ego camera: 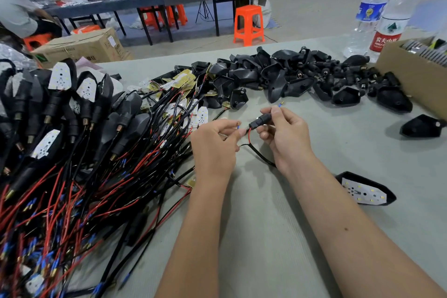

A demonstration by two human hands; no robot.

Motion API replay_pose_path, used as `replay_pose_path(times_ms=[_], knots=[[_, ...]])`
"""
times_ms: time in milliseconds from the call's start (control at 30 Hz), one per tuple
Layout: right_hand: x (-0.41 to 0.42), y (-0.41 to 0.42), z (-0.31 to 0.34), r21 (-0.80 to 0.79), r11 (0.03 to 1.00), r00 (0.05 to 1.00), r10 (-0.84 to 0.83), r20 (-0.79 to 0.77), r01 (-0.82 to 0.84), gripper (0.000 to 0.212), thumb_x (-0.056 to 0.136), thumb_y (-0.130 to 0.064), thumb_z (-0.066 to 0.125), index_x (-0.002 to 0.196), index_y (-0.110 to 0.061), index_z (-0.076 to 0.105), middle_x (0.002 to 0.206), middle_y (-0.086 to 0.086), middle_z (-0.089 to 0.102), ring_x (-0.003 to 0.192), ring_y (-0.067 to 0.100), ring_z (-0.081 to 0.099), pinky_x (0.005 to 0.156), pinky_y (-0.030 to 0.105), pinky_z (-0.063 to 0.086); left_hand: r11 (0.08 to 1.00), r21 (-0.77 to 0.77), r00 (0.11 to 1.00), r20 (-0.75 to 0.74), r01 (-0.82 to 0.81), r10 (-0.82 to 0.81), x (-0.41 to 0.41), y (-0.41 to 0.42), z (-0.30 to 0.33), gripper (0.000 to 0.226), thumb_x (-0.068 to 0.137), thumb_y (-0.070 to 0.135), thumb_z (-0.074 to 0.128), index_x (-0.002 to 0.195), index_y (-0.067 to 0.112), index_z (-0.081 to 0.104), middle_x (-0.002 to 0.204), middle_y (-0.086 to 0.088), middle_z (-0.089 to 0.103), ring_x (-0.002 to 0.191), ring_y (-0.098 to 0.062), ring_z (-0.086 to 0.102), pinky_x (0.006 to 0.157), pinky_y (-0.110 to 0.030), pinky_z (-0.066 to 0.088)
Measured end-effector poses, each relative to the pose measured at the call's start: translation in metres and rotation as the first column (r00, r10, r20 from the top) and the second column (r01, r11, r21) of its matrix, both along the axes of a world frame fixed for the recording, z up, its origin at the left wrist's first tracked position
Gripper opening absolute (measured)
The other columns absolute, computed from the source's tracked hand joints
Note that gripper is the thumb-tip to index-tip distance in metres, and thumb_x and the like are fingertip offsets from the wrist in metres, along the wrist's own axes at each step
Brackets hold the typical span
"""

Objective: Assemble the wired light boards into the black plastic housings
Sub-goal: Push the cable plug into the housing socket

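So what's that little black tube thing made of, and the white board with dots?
The tube in the hands looks like matte black plastic or rubber: dull, with hardly any shine. The white board looks like a stiff circuit board painted white, with small yellowish LED chips on it; what lies under the paint can't be told.
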State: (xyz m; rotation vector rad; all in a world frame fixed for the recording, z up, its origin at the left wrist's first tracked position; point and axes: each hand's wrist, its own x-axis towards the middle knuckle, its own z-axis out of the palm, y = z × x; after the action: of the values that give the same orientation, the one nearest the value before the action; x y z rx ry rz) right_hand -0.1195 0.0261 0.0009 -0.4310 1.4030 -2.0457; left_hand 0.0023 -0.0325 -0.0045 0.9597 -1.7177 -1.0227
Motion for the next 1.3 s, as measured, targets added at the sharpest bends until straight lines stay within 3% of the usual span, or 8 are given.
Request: replay_pose_path(times_ms=[67, 233, 400, 600, 733, 900, 1100, 1300], knots=[[-0.001, 0.002, -0.001, 0.008, 1.0, 1.0, -0.003, 0.005, 0.003, 0.03, 0.11, -0.017, 0.046, 0.094, -0.007, 0.069, 0.064, 0.004, 0.066, 0.053, 0.014, 0.055, 0.053, 0.022, 0.047, 1.0, -0.003, 1.0, -0.022, 0.007, -0.007, 0.0, 0.0, 0.0, 0.015, 0.081, 0.015, 0.086, 0.091, 0.022, 0.076, 0.066, 0.006, 0.072, 0.049, -0.008, 0.066, 0.054, -0.019, 0.052], [-0.001, 0.002, 0.0, 0.003, 1.0, 1.0, 0.01, 0.024, -0.01, 0.03, 0.11, -0.018, 0.046, 0.094, -0.007, 0.07, 0.067, 0.008, 0.065, 0.052, 0.014, 0.055, 0.052, 0.021, 0.048, 0.995, -0.017, 0.993, 0.066, 0.102, -0.101, 0.001, -0.007, -0.001, 0.017, 0.086, 0.012, 0.08, 0.077, 0.025, 0.075, 0.069, 0.003, 0.072, 0.059, -0.014, 0.068, 0.069, -0.045, 0.062], [-0.001, 0.001, 0.001, 0.005, 1.0, 1.0, 0.022, 0.01, -0.023, 0.031, 0.11, -0.018, 0.046, 0.094, -0.007, 0.069, 0.062, 0.006, 0.065, 0.052, 0.016, 0.053, 0.051, 0.021, 0.046, 0.979, -0.095, 0.971, 0.177, 0.178, -0.16, 0.001, -0.006, -0.005, 0.014, 0.093, 0.006, 0.067, 0.086, 0.014, 0.076, 0.075, 0.006, 0.074, 0.069, -0.004, 0.065, 0.072, -0.033, 0.053], [-0.001, 0.002, -0.002, 0.021, 0.999, 0.999, 0.045, -0.022, -0.044, 0.031, 0.11, -0.017, 0.046, 0.093, -0.008, 0.07, 0.063, 0.006, 0.066, 0.054, 0.017, 0.054, 0.051, 0.022, 0.046, 0.976, -0.142, 0.97, 0.204, 0.164, -0.133, 0.001, -0.004, -0.004, 0.013, 0.096, 0.011, 0.065, 0.088, 0.017, 0.075, 0.075, 0.007, 0.072, 0.076, -0.012, 0.066, 0.075, -0.036, 0.054], [-0.001, 0.0, -0.003, 0.014, 0.999, 0.998, 0.041, -0.045, -0.04, 0.031, 0.11, -0.016, 0.047, 0.092, -0.007, 0.07, 0.063, 0.005, 0.066, 0.054, 0.017, 0.055, 0.05, 0.022, 0.046, 0.968, -0.225, 0.972, 0.226, 0.111, -0.059, 0.002, -0.004, -0.002, 0.008, 0.093, 0.019, 0.072, 0.087, 0.021, 0.077, 0.084, 0.004, 0.069, 0.076, -0.012, 0.058, 0.073, -0.031, 0.045], [-0.002, 0.0, -0.003, -0.005, 0.999, 0.996, 0.047, -0.082, -0.048, 0.03, 0.109, -0.016, 0.048, 0.091, -0.008, 0.071, 0.067, 0.006, 0.066, 0.055, 0.016, 0.057, 0.052, 0.023, 0.047, 0.99, -0.138, 0.996, 0.092, 0.033, -0.02, 0.002, -0.002, 0.001, 0.007, 0.084, 0.019, 0.082, 0.081, 0.022, 0.078, 0.066, 0.015, 0.068, 0.064, -0.002, 0.062, 0.064, -0.017, 0.049], [-0.003, -0.001, -0.004, 0.029, 0.999, 0.996, -0.027, -0.087, 0.03, 0.03, 0.109, -0.015, 0.048, 0.092, -0.007, 0.071, 0.065, 0.005, 0.067, 0.054, 0.016, 0.056, 0.052, 0.023, 0.047, 0.995, 0.04, 0.995, -0.046, 0.091, -0.09, 0.003, -0.003, 0.004, 0.026, 0.083, 0.0, 0.08, 0.082, 0.026, 0.076, 0.071, 0.007, 0.075, 0.071, -0.015, 0.075, 0.07, -0.021, 0.059], [0.004, 0.002, 0.0, 0.0, 0.997, 0.991, 0.075, -0.109, -0.076, 0.025, 0.108, -0.016, 0.053, 0.097, -0.003, 0.072, 0.076, 0.009, 0.069, 0.059, 0.014, 0.064, 0.052, 0.022, 0.05, 0.991, 0.134, 0.988, -0.153, 0.026, -0.005, 0.002, -0.002, 0.002, 0.017, 0.082, 0.003, 0.082, 0.088, 0.017, 0.075, 0.073, 0.0, 0.077, 0.068, -0.015, 0.076, 0.065, -0.024, 0.06]])
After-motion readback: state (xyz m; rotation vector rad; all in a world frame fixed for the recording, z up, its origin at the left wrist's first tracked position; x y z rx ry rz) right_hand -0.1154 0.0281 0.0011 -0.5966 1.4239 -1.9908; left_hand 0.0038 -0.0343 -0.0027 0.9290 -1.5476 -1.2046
